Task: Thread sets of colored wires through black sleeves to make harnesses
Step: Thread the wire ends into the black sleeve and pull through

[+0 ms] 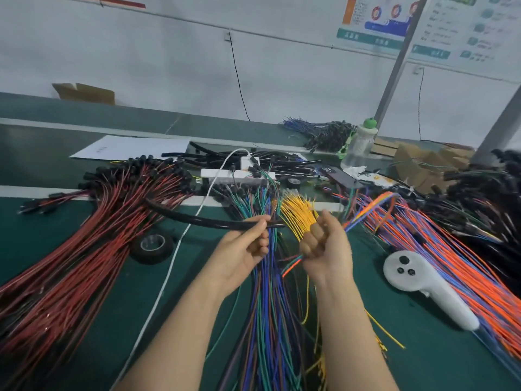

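Over green bench (437,362), left grip (239,252) pinches black sleeve (197,220) near its right end, sleeve roughly level above blue-green wire pile (267,320). Right grip (324,246) fisted round colored wire set (363,213), just right of sleeve end.

The black sleeve (197,220) is smooth plastic tubing with a glossy sheen. The coloured wires (366,213) wear smooth plastic insulation (faintly shiny where light catches). The table mat (121,306) looks matt green, the controller (417,277) hard white satin plastic, the tape roll (167,246) glossy black, the cardboard box (84,93) dull brown.
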The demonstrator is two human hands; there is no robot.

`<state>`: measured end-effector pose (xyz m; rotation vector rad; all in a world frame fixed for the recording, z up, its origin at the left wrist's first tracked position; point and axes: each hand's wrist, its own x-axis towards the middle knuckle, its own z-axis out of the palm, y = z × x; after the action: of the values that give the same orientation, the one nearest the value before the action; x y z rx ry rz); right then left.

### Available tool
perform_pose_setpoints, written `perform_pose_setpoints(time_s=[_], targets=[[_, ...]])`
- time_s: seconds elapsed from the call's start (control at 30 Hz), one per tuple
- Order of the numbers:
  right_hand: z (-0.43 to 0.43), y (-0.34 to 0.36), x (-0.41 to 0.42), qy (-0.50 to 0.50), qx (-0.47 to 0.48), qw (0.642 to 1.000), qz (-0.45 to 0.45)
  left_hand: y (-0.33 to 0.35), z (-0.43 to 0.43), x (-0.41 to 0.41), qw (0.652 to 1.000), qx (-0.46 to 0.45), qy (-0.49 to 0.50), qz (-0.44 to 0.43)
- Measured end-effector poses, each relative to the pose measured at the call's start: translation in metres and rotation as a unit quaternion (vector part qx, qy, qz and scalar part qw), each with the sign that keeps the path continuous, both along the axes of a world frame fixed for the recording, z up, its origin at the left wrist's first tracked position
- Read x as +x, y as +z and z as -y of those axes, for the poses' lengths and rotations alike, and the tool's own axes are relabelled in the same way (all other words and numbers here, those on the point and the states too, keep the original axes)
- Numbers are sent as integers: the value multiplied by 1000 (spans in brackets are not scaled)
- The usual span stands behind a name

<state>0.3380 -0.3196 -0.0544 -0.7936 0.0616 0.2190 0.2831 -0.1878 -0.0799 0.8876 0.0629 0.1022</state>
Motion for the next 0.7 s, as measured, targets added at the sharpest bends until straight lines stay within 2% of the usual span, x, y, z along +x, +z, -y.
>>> perform_pose_setpoints(time_s=[0.1, 0.23, 0.47, 0.6, 0.7], targets=[[16, 4, 1, -58, 188, 981, 4, -2, -1, -1, 999, 39, -2, -1], [22, 4, -2, -91, 301, 949, 8, -2, 5, -4, 995, 101, 5, -3], [21, -2, -4, -126, 335, 934, -17, 1, 11, -6, 999, 42, 4, 6], [21, -2, -3, -123, 330, 936, -14, 0, 12, -6, 998, 55, 9, -8], [19, -1, -2, -117, 301, 946, -3, 0, 14, -3, 997, 62, 51, -21]])
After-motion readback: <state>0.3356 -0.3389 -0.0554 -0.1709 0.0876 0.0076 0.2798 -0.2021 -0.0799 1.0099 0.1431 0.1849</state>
